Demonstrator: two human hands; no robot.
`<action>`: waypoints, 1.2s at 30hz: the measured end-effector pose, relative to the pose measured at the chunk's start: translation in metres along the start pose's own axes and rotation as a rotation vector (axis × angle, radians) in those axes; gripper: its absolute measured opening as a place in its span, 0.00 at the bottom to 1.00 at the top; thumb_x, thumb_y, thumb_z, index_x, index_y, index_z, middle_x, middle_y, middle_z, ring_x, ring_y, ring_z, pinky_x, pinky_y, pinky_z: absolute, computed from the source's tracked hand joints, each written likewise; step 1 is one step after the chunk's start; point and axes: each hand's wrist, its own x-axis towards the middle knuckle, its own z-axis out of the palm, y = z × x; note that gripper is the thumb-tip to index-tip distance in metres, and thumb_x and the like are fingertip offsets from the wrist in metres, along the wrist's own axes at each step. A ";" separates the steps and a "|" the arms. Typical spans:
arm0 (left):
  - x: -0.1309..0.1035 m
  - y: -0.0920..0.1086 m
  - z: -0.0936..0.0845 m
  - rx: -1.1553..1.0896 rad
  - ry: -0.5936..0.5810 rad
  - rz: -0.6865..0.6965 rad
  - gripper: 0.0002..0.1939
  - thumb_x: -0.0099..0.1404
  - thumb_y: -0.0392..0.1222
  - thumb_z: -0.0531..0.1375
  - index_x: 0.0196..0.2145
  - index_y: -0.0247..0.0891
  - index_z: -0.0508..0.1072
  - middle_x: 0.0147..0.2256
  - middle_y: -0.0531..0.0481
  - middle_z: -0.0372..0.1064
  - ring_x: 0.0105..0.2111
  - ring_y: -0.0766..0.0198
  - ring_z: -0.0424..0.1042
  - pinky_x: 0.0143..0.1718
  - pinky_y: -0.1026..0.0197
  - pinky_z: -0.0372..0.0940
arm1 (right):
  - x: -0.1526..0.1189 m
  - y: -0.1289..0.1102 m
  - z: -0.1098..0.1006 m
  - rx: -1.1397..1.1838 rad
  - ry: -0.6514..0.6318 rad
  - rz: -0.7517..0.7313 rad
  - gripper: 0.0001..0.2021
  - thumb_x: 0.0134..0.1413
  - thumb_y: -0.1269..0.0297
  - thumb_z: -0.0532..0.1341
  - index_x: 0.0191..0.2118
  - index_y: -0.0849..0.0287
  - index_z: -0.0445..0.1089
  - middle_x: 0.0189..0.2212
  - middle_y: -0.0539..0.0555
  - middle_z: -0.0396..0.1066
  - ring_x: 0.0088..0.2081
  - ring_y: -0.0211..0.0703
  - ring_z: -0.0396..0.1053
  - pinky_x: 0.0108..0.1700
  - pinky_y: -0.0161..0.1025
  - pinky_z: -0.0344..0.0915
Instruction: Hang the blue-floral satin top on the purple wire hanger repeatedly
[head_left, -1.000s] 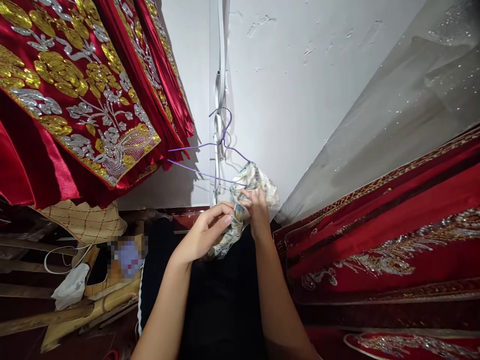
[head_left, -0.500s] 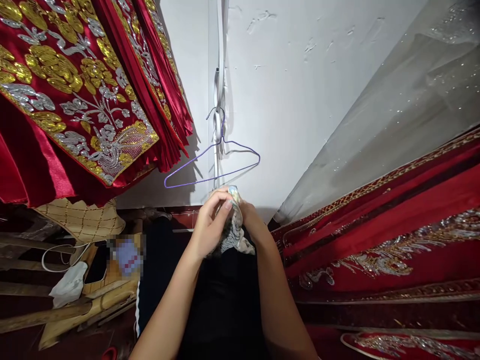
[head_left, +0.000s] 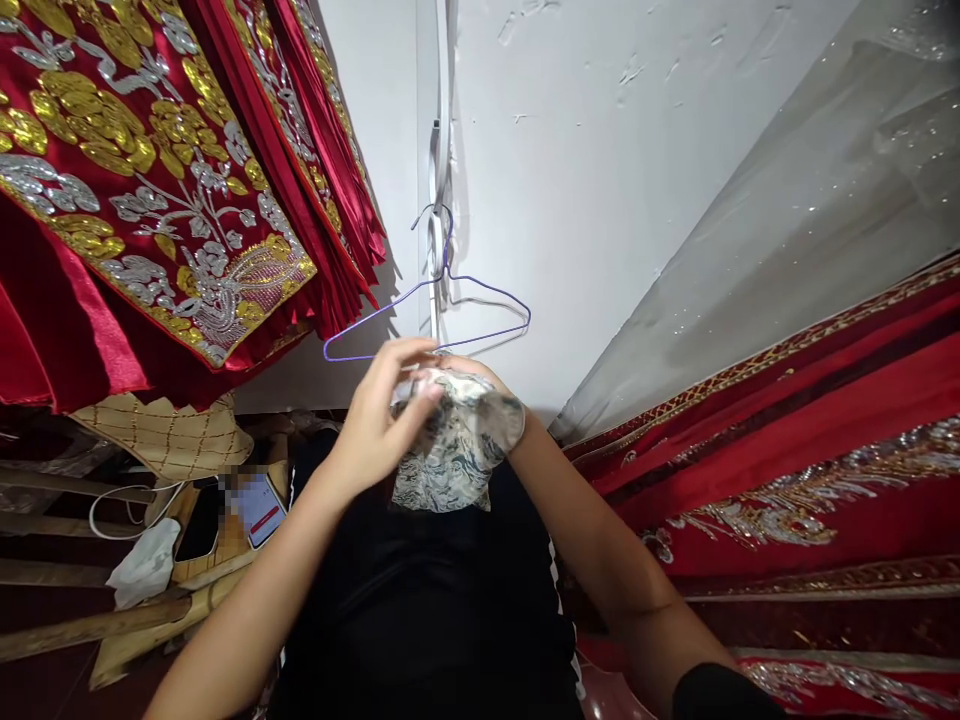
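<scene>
A small patterned cloth [head_left: 450, 450], cream with dark swirls, hangs spread between my hands in front of my black clothing. My left hand [head_left: 386, 420] is at its left side, thumb across the front and fingers bent over the upper edge, slightly blurred. Most of my right hand [head_left: 484, 372] is hidden behind the cloth, with only its back and part of its fingers showing along the top. Just beyond my hands hangs a purple wire hanger [head_left: 360, 322] with nothing on it, hooked on a white metal rack [head_left: 442, 100].
Red garments with gold and silver embroidery [head_left: 202, 200] hang at left. More red embroidered fabric [head_left: 750, 430] and a sheer sparkly veil [head_left: 712, 260] fill the right. At lower left, a phone [head_left: 262, 508] lies on a wooden seat [head_left: 187, 570] near a white tissue [head_left: 146, 565].
The cloth, bunched narrow between my hands before, is now spread wider with its pattern facing me. My left hand has moved left and up, and my right forearm swings out to the right.
</scene>
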 end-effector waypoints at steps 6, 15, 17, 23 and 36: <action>-0.006 -0.039 -0.015 -0.047 -0.338 -0.160 0.18 0.66 0.56 0.61 0.37 0.38 0.78 0.35 0.45 0.75 0.37 0.54 0.74 0.43 0.56 0.69 | -0.002 -0.033 -0.009 -0.087 -0.704 0.346 0.09 0.52 0.59 0.66 0.27 0.58 0.73 0.23 0.49 0.71 0.24 0.37 0.65 0.27 0.36 0.62; -0.032 -0.071 -0.073 0.712 -0.571 -0.243 0.08 0.64 0.48 0.61 0.31 0.45 0.77 0.23 0.48 0.71 0.22 0.58 0.69 0.28 0.61 0.59 | 0.022 -0.015 -0.094 -0.764 0.029 -0.260 0.15 0.49 0.70 0.61 0.43 0.59 0.79 0.30 0.50 0.73 0.26 0.36 0.64 0.33 0.37 0.62; -0.021 -0.067 -0.087 0.926 -0.571 -0.308 0.09 0.64 0.48 0.60 0.30 0.45 0.76 0.23 0.47 0.71 0.23 0.56 0.70 0.30 0.60 0.60 | 0.044 0.014 -0.098 -0.760 0.183 -0.309 0.24 0.47 0.69 0.63 0.54 0.58 0.74 0.32 0.50 0.73 0.29 0.39 0.66 0.38 0.39 0.64; -0.002 -0.062 -0.113 1.230 -0.500 -0.272 0.15 0.63 0.47 0.58 0.20 0.42 0.69 0.31 0.41 0.76 0.33 0.51 0.75 0.41 0.55 0.66 | 0.081 0.071 -0.089 -0.628 0.152 -0.287 0.22 0.55 0.64 0.61 0.56 0.58 0.75 0.49 0.58 0.77 0.48 0.49 0.72 0.55 0.45 0.64; 0.014 0.005 -0.116 1.557 -0.338 -0.492 0.23 0.72 0.43 0.43 0.51 0.40 0.75 0.37 0.34 0.76 0.36 0.41 0.76 0.36 0.50 0.65 | 0.021 0.026 -0.085 -0.865 0.076 -0.192 0.12 0.57 0.55 0.63 0.37 0.55 0.81 0.34 0.54 0.79 0.36 0.49 0.73 0.38 0.40 0.63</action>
